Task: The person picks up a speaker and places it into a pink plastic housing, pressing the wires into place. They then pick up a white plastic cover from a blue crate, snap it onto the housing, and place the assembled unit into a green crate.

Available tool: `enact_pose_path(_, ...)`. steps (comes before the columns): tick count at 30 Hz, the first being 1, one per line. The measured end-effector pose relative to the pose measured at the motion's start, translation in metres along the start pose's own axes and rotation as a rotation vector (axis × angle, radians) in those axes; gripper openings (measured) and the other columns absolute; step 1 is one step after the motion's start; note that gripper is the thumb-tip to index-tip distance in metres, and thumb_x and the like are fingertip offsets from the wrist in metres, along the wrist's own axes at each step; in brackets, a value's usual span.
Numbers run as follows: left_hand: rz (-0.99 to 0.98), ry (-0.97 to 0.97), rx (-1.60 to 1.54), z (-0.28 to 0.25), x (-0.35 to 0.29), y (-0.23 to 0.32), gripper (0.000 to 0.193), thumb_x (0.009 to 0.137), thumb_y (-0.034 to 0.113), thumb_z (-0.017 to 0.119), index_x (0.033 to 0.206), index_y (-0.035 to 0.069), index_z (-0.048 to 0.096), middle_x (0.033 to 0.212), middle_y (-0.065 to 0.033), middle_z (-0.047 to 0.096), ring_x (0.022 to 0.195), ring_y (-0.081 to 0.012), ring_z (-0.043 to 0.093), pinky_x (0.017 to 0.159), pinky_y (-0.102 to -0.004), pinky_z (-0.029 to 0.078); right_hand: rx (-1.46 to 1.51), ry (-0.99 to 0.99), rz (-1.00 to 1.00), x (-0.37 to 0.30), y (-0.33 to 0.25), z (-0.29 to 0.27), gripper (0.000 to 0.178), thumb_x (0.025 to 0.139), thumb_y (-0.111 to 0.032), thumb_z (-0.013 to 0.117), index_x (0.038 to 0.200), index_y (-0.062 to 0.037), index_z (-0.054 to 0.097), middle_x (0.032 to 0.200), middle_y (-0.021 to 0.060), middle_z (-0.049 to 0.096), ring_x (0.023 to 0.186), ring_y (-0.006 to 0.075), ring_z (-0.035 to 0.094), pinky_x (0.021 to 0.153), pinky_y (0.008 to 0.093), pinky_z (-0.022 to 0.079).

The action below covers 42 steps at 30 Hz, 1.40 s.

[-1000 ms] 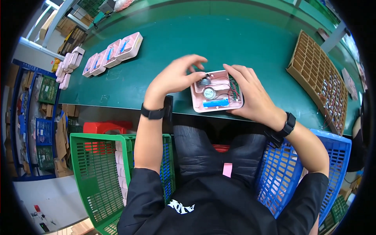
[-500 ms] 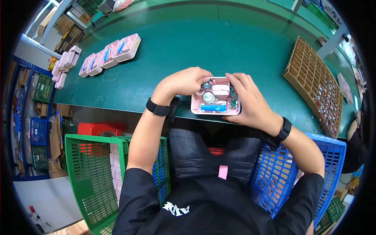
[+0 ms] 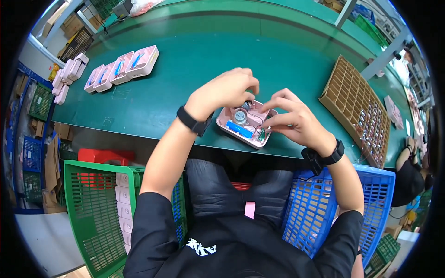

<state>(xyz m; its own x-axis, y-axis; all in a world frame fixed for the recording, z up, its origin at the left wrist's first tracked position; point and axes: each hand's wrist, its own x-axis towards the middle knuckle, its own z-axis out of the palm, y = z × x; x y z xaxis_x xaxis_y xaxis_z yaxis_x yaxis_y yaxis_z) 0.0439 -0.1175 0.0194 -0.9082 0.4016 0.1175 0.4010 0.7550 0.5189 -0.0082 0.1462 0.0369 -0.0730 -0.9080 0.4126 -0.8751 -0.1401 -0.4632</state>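
The pale pink, open-topped plastic case (image 3: 232,135) sits right here at the near edge of the long green table (image 3: 204,58), turned at an angle, directly in front of the person. Inside, a bright blue cylinder (image 3: 239,129) lies along the near left wall, a round silver disc (image 3: 240,116) sits just beyond it, and there's a bit of green circuit board (image 3: 262,135) at the near right corner, thin wires trailing about.

The left hand (image 3: 225,91) hangs over the far rim, fingers bent inward and blocking my view of that end; whether it pinches anything, I can't tell. Over on the right, the right hand (image 3: 296,120) has thumb and forefinger parted, a clear gap between them, tips over the case's right side; I see nothing firmly gripped, though contact with a wire is too small to make out.

Far left, four matching pink open boxes (image 3: 144,72) line up touching, and past them a pile of pink plastic shells (image 3: 69,74). Right, a brown cardboard grid tray (image 3: 340,85) slants along the table, small metallic parts crowding its near cells. Nearer, a green plastic crate (image 3: 69,185) flanks the person's left, a blue plastic crate (image 3: 301,204) the right.
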Motion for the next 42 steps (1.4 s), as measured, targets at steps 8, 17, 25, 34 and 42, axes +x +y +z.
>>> enact_pose_path(8, 0.184, 0.172, 0.097, 0.034, -0.058, 0.081, 0.036, 0.080, 0.021, 0.085, 0.113, 0.010, 0.074, 0.106, -0.0117, 0.064, 0.105, -0.0333, 0.063, 0.095, -0.0462, 0.051, 0.254, 0.278, 0.269, -0.002, 0.010, 0.014, 0.034, 0.083, 0.001, 0.083, 0.117, -0.0031, 0.081, 0.092, 0.0103, 0.076, 0.083, 0.0274, 0.071, 0.075, 0.0353, 0.058)
enact_pose_path(17, 0.009, 0.250, 0.362, 0.049, -0.071, 0.087, 0.036, 0.079, 0.018, 0.084, 0.113, 0.012, 0.075, 0.107, -0.0077, 0.065, 0.103, -0.0311, 0.063, 0.094, -0.0445, 0.049, 0.055, 0.285, -0.054, -0.002, 0.012, 0.021, 0.035, 0.085, 0.006, 0.079, 0.120, -0.0028, 0.080, 0.084, 0.0133, 0.074, 0.076, 0.0255, 0.073, 0.066, 0.0342, 0.056)
enact_pose_path(25, -0.141, 0.456, 0.283, 0.066, -0.099, 0.087, 0.031, 0.079, 0.013, 0.083, 0.109, 0.013, 0.076, 0.105, -0.0059, 0.064, 0.104, -0.0290, 0.063, 0.092, -0.0441, 0.051, -0.009, 0.132, -0.060, 0.009, -0.002, 0.027, 0.028, 0.084, 0.000, 0.081, 0.111, -0.0049, 0.081, 0.084, 0.0098, 0.071, 0.072, 0.0292, 0.067, 0.066, 0.0399, 0.054)
enact_pose_path(34, -0.143, 0.596, 0.177, 0.081, -0.106, 0.080, 0.030, 0.079, 0.014, 0.084, 0.108, 0.011, 0.075, 0.106, -0.0071, 0.063, 0.103, -0.0300, 0.061, 0.086, -0.0440, 0.054, -0.042, -0.171, -0.102, 0.047, 0.002, 0.016, 0.019, 0.080, -0.005, 0.083, 0.098, -0.0070, 0.078, 0.099, 0.0104, 0.065, 0.083, 0.0292, 0.065, 0.068, 0.0424, 0.051)
enact_pose_path(42, -0.143, 0.563, 0.155, 0.081, -0.107, 0.075, 0.028, 0.079, 0.014, 0.084, 0.105, 0.010, 0.075, 0.106, -0.0080, 0.063, 0.105, -0.0301, 0.062, 0.086, -0.0445, 0.054, -0.096, -0.504, -0.130, 0.077, 0.003, 0.011, 0.010, 0.078, -0.009, 0.082, 0.084, -0.0037, 0.076, 0.099, 0.0097, 0.063, 0.090, 0.0303, 0.067, 0.074, 0.0448, 0.055)
